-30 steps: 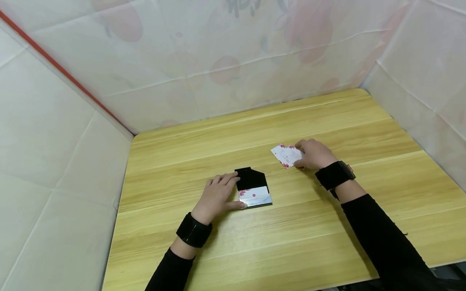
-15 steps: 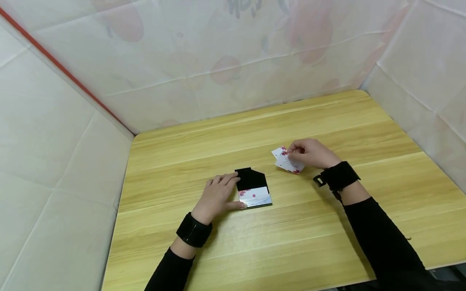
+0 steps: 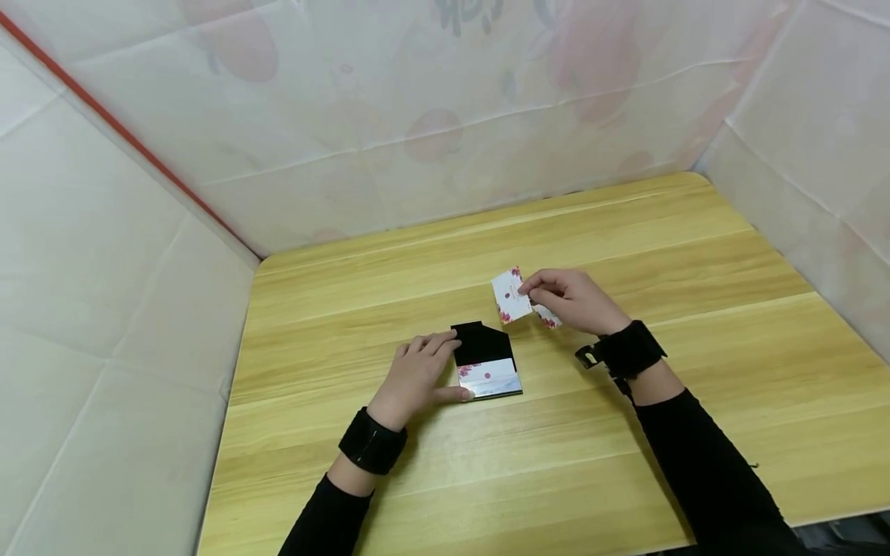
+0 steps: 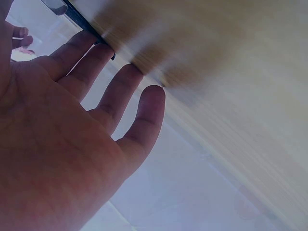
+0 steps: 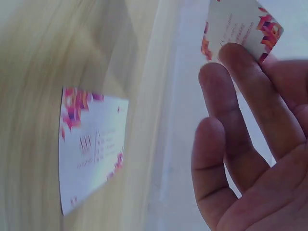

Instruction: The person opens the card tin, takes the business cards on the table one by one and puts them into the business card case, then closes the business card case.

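On the wooden surface (image 3: 556, 432), the left hand (image 3: 413, 376) lies flat with straight fingers (image 4: 113, 98) against the left edge of the open black card holder (image 3: 484, 360), which holds flower-printed cards. Just beyond, the right hand (image 3: 572, 300) pinches one business card (image 3: 511, 295) clear of the surface; another card (image 5: 91, 144) lies below. The print on both is too small to read.

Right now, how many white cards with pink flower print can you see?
3: one white flower-print card pinched in the right hand, one lying on the table, one inside the black card case. More may be hidden.
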Demonstrator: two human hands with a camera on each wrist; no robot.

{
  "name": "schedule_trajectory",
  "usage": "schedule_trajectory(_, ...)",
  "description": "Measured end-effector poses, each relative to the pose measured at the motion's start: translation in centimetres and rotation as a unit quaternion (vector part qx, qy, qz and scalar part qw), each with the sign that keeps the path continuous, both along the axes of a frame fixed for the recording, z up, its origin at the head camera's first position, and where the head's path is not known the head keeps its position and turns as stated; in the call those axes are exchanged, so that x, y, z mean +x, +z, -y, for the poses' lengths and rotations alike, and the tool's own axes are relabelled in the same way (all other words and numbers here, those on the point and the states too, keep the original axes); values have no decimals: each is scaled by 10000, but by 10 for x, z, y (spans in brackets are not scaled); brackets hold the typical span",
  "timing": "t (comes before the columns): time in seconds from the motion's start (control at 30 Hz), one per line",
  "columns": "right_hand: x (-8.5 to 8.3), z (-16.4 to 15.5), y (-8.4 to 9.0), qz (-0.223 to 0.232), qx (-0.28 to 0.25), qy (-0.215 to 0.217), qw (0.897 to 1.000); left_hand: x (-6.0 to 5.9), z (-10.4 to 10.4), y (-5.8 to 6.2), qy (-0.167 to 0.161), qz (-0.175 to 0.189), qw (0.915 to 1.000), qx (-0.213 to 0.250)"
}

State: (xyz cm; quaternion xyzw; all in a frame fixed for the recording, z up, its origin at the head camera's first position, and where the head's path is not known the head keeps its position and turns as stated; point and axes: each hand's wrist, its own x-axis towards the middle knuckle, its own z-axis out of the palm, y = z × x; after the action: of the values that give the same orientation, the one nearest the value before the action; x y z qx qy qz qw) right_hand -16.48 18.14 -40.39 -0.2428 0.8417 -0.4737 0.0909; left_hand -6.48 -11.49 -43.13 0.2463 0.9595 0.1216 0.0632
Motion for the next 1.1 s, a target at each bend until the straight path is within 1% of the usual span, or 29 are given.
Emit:
schedule_trajectory(0.2,3,8,-5,-285,-62,-306,9991,2,-1,0,-23,-49,10000,41)
schedule_trajectory(0.27,3,10,-6,-237,-180,-325,9990,2,-2,0,-25,-40,10000,18)
schedule_trajectory(0.33,4,11,-6,-73,-285,-297,9991,3,-1,0,-17,-15,10000,-36)
schedule_trajectory(0.43,11,15,5,197,-368,-211,9989,3,0,1,-19,4,10000,-68)
schedule_trajectory(0.5,13,16,6,258,-366,-133,9989,4,0,1,-21,-6,10000,-44)
schedule_trajectory(0.57,14,17,6,250,-430,-75,9987,4,1,2,-27,-13,10000,-21)
schedule_trajectory(0.67,11,15,-5,100,-394,-88,9991,6,1,2,-27,-16,10000,-14)
schedule_trajectory(0.8,13,16,-5,-88,-296,-220,9993,8,2,2,-15,-15,10000,-29)
schedule_trajectory(0.83,15,17,-2,-116,-277,-297,9991,8,2,2,-12,-30,10000,-30)
schedule_trajectory(1.03,27,24,22,74,-440,-774,9960,8,3,2,-24,-96,10000,-3)
schedule_trajectory(1.1,28,25,24,16,-472,-890,9949,8,3,2,-34,-100,9999,7)
